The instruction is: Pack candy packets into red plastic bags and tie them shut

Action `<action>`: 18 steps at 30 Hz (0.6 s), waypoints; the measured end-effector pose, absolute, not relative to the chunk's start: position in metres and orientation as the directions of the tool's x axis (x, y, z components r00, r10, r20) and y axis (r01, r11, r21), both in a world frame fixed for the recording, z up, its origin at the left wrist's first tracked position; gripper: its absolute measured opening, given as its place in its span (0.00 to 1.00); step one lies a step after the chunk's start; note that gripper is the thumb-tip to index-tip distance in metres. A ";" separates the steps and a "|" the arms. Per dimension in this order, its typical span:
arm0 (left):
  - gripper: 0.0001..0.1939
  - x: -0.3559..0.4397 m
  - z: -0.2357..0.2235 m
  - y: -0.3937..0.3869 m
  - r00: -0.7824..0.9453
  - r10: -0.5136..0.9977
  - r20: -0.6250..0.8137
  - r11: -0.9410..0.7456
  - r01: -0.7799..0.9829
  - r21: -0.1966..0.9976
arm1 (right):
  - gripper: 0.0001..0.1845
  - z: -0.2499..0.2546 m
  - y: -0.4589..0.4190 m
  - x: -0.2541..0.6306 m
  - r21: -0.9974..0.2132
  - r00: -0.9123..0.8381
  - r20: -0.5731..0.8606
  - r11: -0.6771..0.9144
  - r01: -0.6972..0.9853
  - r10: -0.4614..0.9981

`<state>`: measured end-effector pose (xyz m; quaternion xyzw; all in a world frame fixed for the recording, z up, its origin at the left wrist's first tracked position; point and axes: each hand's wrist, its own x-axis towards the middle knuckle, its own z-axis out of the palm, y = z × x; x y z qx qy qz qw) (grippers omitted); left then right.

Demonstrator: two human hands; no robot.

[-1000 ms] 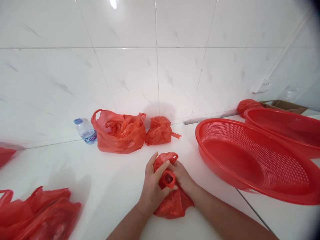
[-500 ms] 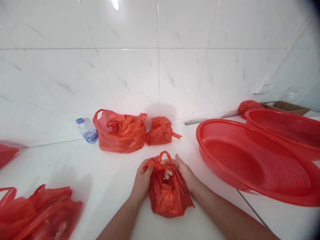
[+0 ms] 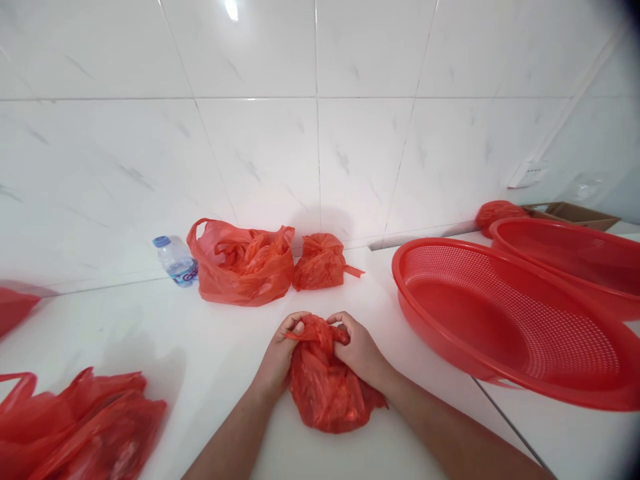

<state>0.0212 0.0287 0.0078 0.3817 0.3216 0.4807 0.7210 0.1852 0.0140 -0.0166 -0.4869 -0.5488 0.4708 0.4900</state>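
What is inside the small red bag (image 3: 325, 390) is hidden. It sits on the white desk (image 3: 210, 347), left hand (image 3: 278, 357) and right hand (image 3: 359, 352) both squeezing its top. The red basket (image 3: 500, 320) nearby holds nothing.

We count six red plastic bags: one between our hands (image 3: 325, 387), an open one by the wall (image 3: 243, 263), a knotted one beside it (image 3: 320, 261), a pile at the lower left (image 3: 80, 427), one at the left edge (image 3: 15, 308) and one far right (image 3: 497, 212). We see two red baskets (image 3: 500, 320) (image 3: 575, 257), one water bottle (image 3: 175, 261) and one cardboard box (image 3: 575, 213).
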 end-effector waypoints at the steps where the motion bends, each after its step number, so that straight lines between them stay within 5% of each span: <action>1: 0.11 0.021 0.006 0.029 0.348 0.935 -0.076 0.236 -0.447 0.863 | 0.11 -0.017 0.014 0.184 -0.988 -0.008 0.098 0.098 0.123 0.995; 5: 0.08 0.019 0.000 0.029 0.401 0.916 -0.010 0.167 -0.359 0.919 | 0.02 -0.015 0.015 0.184 -0.988 0.047 0.097 0.090 0.124 0.994; 9: 0.08 0.023 -0.002 0.024 0.394 0.905 0.162 -0.127 -0.114 0.985 | 0.05 -0.013 0.018 0.188 -0.996 0.033 0.093 0.092 0.017 0.995; 13: 0.08 0.030 -0.004 0.016 0.399 0.840 0.368 -0.465 0.177 0.867 | 0.09 -0.011 0.021 0.194 -0.993 0.001 0.117 0.117 -0.030 0.993; 18: 0.08 0.031 -0.007 0.012 0.423 0.747 0.514 -0.655 0.329 0.681 | 0.10 -0.006 0.022 0.210 -0.974 -0.175 -0.016 -0.055 -0.220 0.984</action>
